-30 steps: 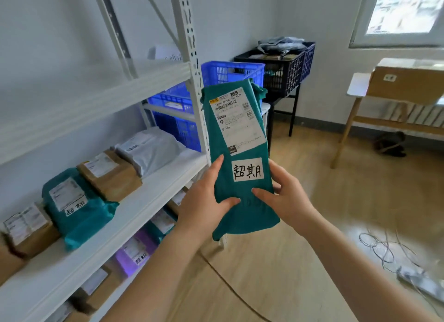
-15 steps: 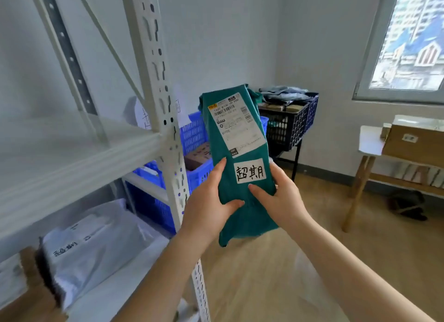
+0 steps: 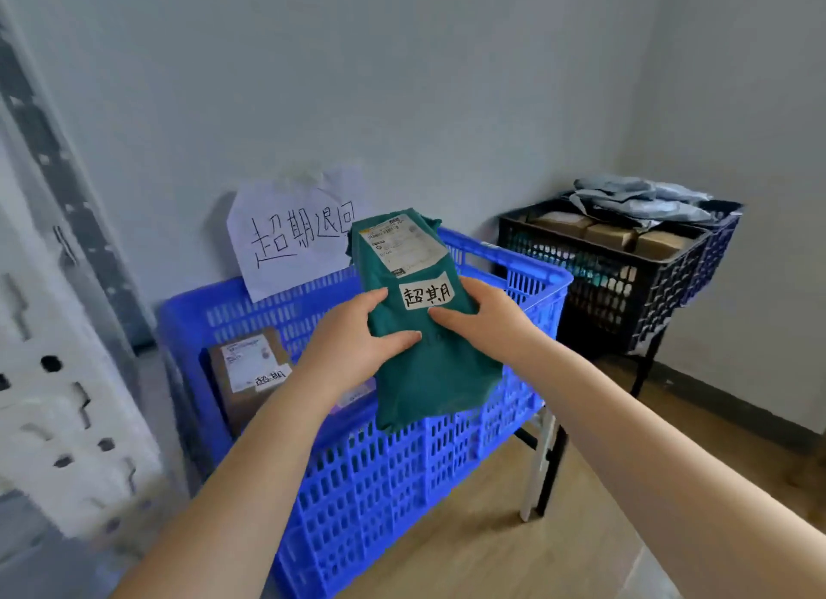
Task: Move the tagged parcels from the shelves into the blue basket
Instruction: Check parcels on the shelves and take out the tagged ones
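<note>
I hold a green soft parcel (image 3: 429, 375) with a shipping label and a white handwritten tag above the blue basket (image 3: 384, 478). My left hand (image 3: 353, 344) grips its left edge and my right hand (image 3: 478, 321) grips its right edge, thumbs on the front. The parcel is tilted away from me over the basket's middle and near rim. Inside the basket lies a brown tagged box (image 3: 248, 370), and a bit of another parcel shows under my left hand.
A handwritten paper sign (image 3: 290, 236) hangs on the wall behind the basket. To the right stands a black crate (image 3: 625, 281) on a stand, filled with boxes and grey bags. The white shelf upright (image 3: 53, 330) is close at my left. Wooden floor lies below.
The view has swung from the shelves to the blue basket. Both hands carried the green parcel forward, and it now hangs over the basket instead of beside the shelf post.
</note>
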